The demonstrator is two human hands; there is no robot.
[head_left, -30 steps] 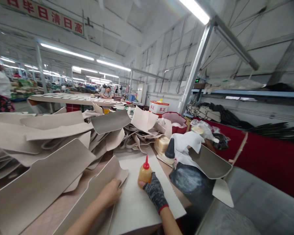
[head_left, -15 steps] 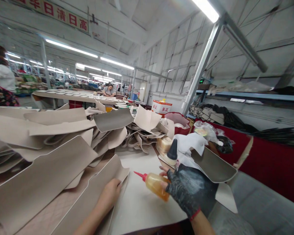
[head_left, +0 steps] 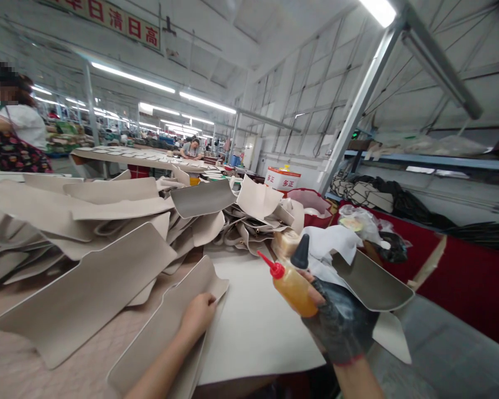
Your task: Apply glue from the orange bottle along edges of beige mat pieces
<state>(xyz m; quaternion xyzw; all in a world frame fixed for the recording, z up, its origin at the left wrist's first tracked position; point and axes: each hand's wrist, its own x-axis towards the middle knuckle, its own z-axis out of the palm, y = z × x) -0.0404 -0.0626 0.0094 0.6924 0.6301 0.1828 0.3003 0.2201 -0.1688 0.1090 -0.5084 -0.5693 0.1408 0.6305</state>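
Note:
My left hand (head_left: 198, 317) is closed on the right edge of a long beige panel (head_left: 166, 327) that looks like leather, lying slantwise on the table. In a dark fingerless glove, my right hand (head_left: 330, 310) grips a squeeze bottle (head_left: 295, 288) of amber liquid. The bottle's red nozzle points up and to the left, over a pale sheet (head_left: 249, 332). Just behind it a dark cone-shaped cap (head_left: 301, 254) stands near a yellowish block (head_left: 286, 244). The glove hides the lower end of the bottle.
Beige panels (head_left: 95, 288) are heaped on the left and at the back of the table. White cloth (head_left: 330, 246) and a curved grey-brown panel (head_left: 370, 282) lie at right, before a red partition (head_left: 474, 288). A person in a patterned apron (head_left: 19, 149) stands far left.
My right hand has closed round the bottle and lifted it, tipping the nozzle upward. The left hand keeps its hold on the panel. The view has shifted slightly left.

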